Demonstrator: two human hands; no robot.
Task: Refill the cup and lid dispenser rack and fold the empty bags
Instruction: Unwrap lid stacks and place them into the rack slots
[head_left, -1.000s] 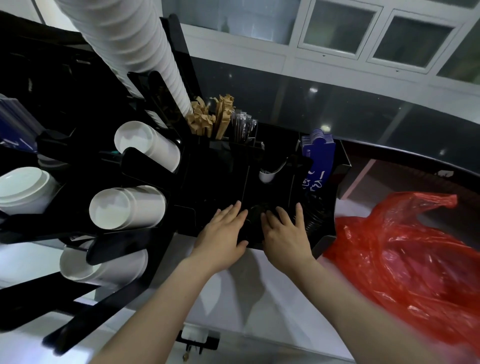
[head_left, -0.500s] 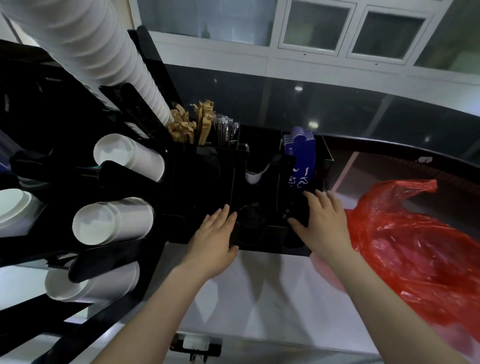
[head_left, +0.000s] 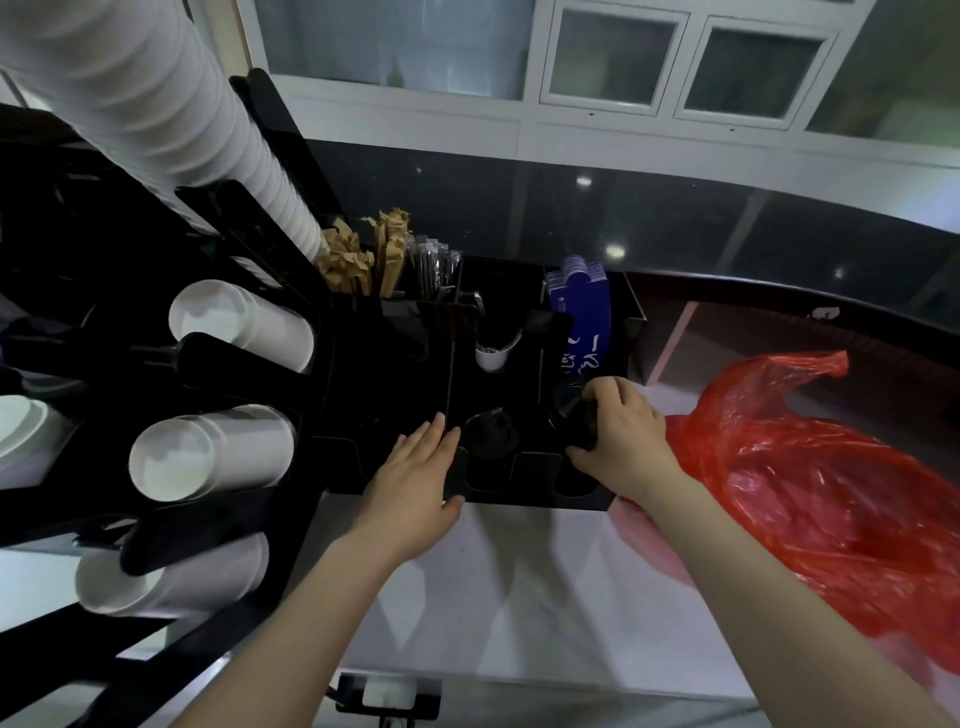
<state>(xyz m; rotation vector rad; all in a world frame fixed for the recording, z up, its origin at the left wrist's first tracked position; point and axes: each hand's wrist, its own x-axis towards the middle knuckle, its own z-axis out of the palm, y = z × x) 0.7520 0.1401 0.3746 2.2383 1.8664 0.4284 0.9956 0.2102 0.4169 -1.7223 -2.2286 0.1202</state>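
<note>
We look down along both bare forearms, which reach away from us over the pale counter (head_left: 524, 597) to the black organiser tray (head_left: 540, 499) at its far edge. Our left hand (head_left: 415, 483) lies palm down on the tray's near left part, its fingers straight and close together, pointing away and a little right, the thumb resting along the tray's front wall. It holds nothing. Our right hand (head_left: 623, 436) is over the tray's right compartment, knuckles up, with fingers and thumb curled round a stack of black lids (head_left: 569, 415) that sits in that slot; the wrist bends slightly leftward. Between the two hands, in the middle slot, lies another black lid (head_left: 488, 436), touched by neither hand.

At the far end of the tray stand blue sleeves (head_left: 579, 306) on the right, a white spoon (head_left: 493, 353) in the middle, and brown paper packets (head_left: 363, 260) with clear wrapped straws (head_left: 434, 265) to the left. The black cup rack (head_left: 228, 374) fills the left side, with white cup stacks (head_left: 208, 452) lying in its tubes, open bottoms toward us, and a long column of white cups (head_left: 171, 104) slanting across the upper left. A crumpled red plastic bag (head_left: 841, 493) lies on the counter just right of our right forearm, touching the tray's right near corner.
</note>
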